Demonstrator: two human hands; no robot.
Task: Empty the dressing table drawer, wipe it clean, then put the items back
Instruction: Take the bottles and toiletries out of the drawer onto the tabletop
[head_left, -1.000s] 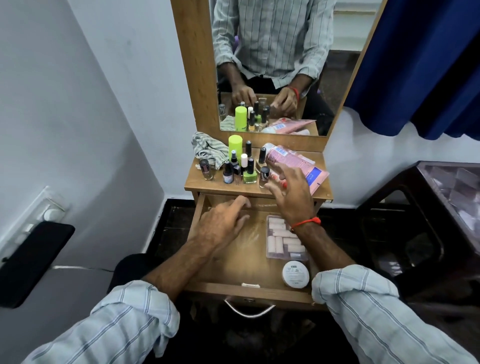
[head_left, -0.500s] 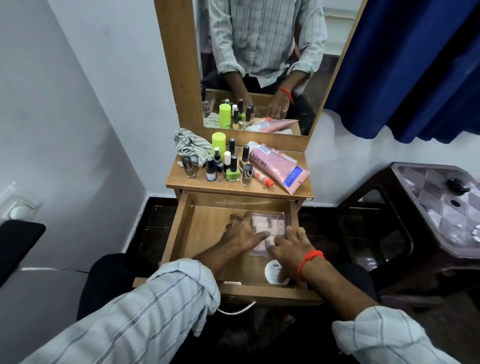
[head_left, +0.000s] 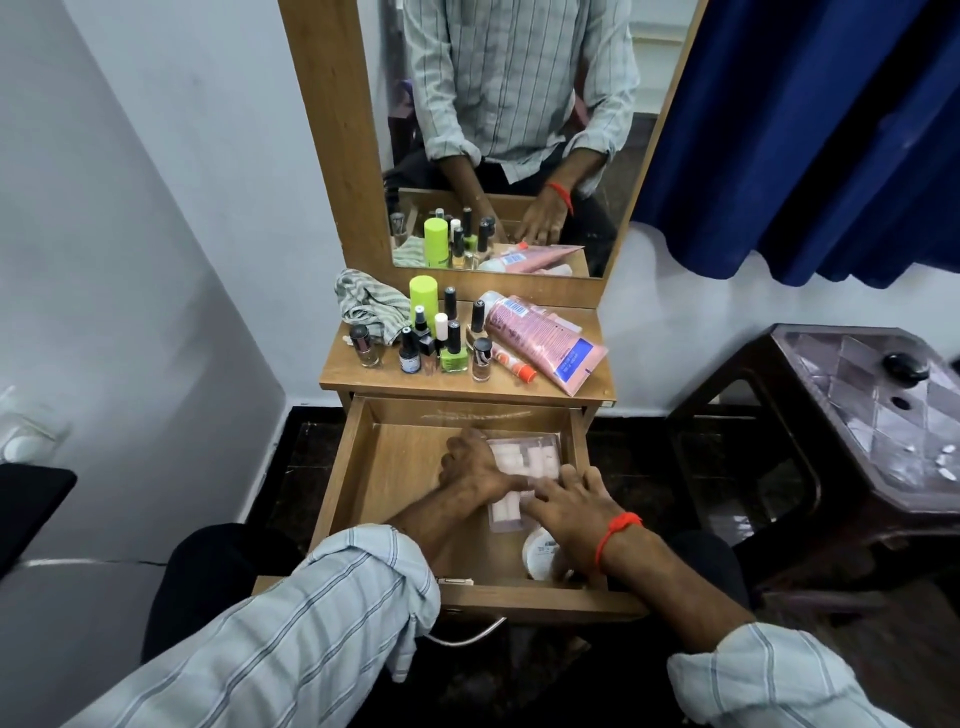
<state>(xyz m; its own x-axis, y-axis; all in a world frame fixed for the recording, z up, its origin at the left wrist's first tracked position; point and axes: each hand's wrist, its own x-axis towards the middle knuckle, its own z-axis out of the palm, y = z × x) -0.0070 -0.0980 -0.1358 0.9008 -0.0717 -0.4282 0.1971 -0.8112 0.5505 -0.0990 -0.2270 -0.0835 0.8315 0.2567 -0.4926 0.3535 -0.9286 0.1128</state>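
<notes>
The wooden drawer (head_left: 344, 478) of the dressing table is pulled out in front of me. Along its right side lies a clear plastic box (head_left: 531, 457) of pale pink pieces, with a white round jar (head_left: 540, 558) just behind it near the front wall. My left hand (head_left: 475, 467) curls over the box's left edge, thumb across its lid. My right hand (head_left: 571, 506), with a red thread at the wrist, lies flat on the box's near right corner, fingers spread. The drawer's left half is bare wood.
On the table top stand several nail polish bottles (head_left: 452, 348), a lime green bottle (head_left: 423, 301), a pink tube (head_left: 545, 338), a small orange-capped tube (head_left: 511, 364) and a striped cloth (head_left: 369, 304). A dark stool (head_left: 857, 415) stands to the right.
My right hand came down from the table top into the drawer. Both hands settled on the clear box, which now sits slightly further back in the drawer.
</notes>
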